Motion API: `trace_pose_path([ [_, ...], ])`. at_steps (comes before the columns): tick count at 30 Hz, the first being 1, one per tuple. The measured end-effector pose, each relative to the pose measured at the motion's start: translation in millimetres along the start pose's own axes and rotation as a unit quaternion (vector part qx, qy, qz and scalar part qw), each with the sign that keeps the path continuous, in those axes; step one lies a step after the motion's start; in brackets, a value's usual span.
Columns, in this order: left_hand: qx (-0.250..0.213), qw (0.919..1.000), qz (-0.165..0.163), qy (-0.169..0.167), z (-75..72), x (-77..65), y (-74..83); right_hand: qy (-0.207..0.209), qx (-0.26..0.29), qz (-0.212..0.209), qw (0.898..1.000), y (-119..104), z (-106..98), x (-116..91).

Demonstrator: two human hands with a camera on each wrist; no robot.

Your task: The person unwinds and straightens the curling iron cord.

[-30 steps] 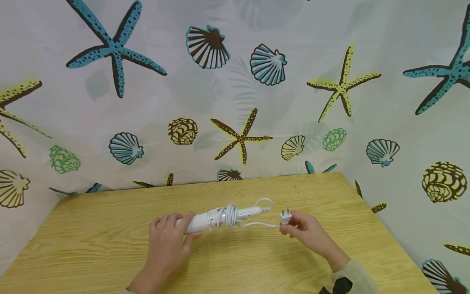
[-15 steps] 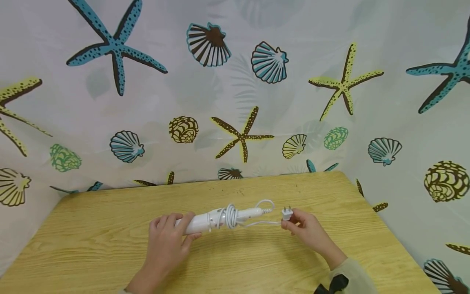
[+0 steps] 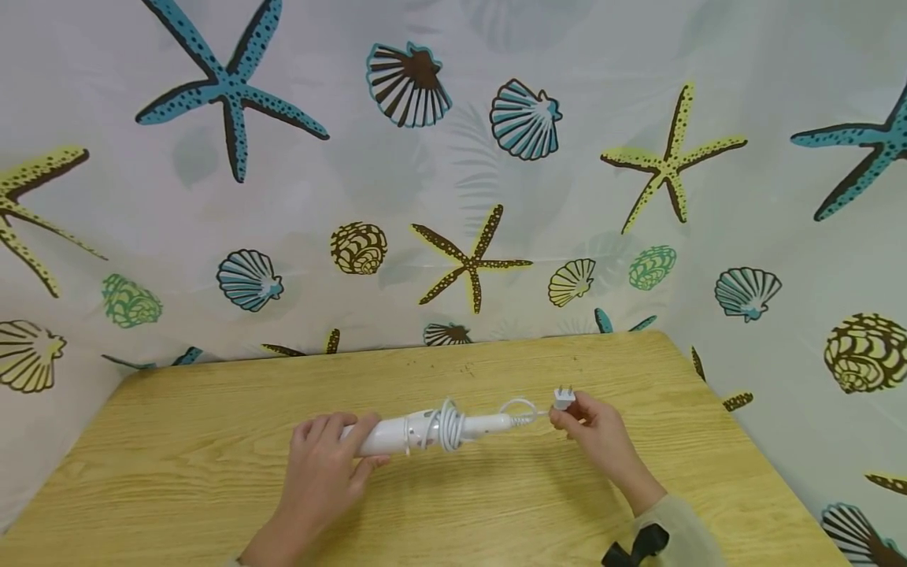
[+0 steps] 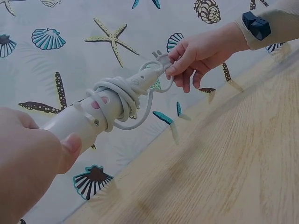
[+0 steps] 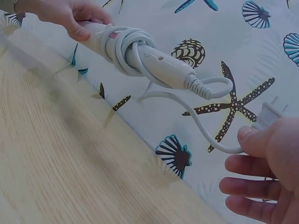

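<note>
My left hand (image 3: 320,466) grips the thick end of a white wand-shaped corded appliance (image 3: 388,435), which looks like a hair iron and is held above the table. Its white cord (image 3: 450,425) is wound in several loops round the middle, as the left wrist view also shows. At the narrow end, a ribbed cord sleeve (image 5: 198,87) leads into a loose curve of cord. Between thumb and fingers, my right hand (image 3: 601,435) pinches the white two-pin plug (image 3: 564,399), prongs pointing up. Its other fingers (image 5: 252,188) are spread below. The appliance's far left end is hidden in my left hand.
Below both hands lies a wood-grain table (image 3: 453,504). A white curtain (image 3: 305,181) printed with starfish and shells hangs behind it and along the sides. A black strap (image 3: 638,545) sits on the right sleeve (image 3: 683,535).
My right hand has moved the plug slightly up and to the right, away from the coiled cord. The appliance stays in my left hand, its narrow end now slightly lower.
</note>
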State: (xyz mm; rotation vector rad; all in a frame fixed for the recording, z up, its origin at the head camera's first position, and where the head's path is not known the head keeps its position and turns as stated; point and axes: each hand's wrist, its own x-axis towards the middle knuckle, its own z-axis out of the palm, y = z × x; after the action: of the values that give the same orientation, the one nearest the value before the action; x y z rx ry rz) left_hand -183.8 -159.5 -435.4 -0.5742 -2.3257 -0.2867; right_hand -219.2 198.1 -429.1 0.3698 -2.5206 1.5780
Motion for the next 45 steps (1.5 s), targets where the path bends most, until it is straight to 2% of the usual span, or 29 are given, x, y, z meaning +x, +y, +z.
trace_pose_path([
  [5, -0.008, 0.9999, 0.008, 0.001, -0.9, -1.4, 0.3, 0.018, 0.035, 0.010, 0.999, -18.5, -1.7, -2.4],
  [8, -0.010, 0.9999, 0.009, -0.001, -1.4, -2.0, 0.5, 0.025, 0.070, 0.002, 0.997, -14.4, -1.6, -1.8],
  [9, -0.010, 0.9999, 0.009, -0.002, -1.6, -2.1, 0.6, 0.027, 0.081, -0.002, 0.996, -8.2, -1.1, -0.4],
  [12, -0.012, 0.9999, 0.011, 0.000, -1.3, -2.4, 0.7, 0.029, 0.122, -0.036, 0.991, 29.0, 1.6, 9.0],
  [14, -0.014, 0.9998, 0.014, 0.002, -1.1, -2.6, 1.0, 0.035, 0.138, -0.039, 0.989, 55.2, 4.4, 16.4],
  [16, -0.015, 0.9998, 0.016, -0.001, -1.0, -2.7, 1.5, 0.042, 0.155, -0.033, 0.986, 78.4, 7.0, 23.3],
  [19, -0.017, 0.9997, 0.013, -0.012, -1.3, -2.8, 2.2, 0.058, 0.176, -0.003, 0.983, 95.0, 10.0, 28.8],
  [24, -0.017, 0.9995, 0.009, -0.023, -1.4, -2.9, 2.7, 0.070, 0.230, 0.012, 0.971, 94.8, 9.8, 29.6],
  [30, -0.017, 0.9995, 0.014, -0.021, -0.7, -3.3, 1.7, 0.087, 0.259, 0.011, 0.962, 97.5, 6.8, 31.7],
  [34, -0.019, 0.9994, 0.012, -0.028, -1.0, -3.5, 0.7, 0.079, 0.284, 0.006, 0.956, 96.1, 5.1, 31.2],
  [41, -0.026, 0.9990, 0.008, -0.035, -1.5, -3.9, 0.1, 0.064, 0.349, 0.003, 0.935, 97.5, 0.6, 31.9],
  [45, -0.025, 0.9991, 0.007, -0.033, -1.6, -4.3, 0.7, 0.070, 0.363, -0.009, 0.929, 101.4, -0.9, 33.2],
])
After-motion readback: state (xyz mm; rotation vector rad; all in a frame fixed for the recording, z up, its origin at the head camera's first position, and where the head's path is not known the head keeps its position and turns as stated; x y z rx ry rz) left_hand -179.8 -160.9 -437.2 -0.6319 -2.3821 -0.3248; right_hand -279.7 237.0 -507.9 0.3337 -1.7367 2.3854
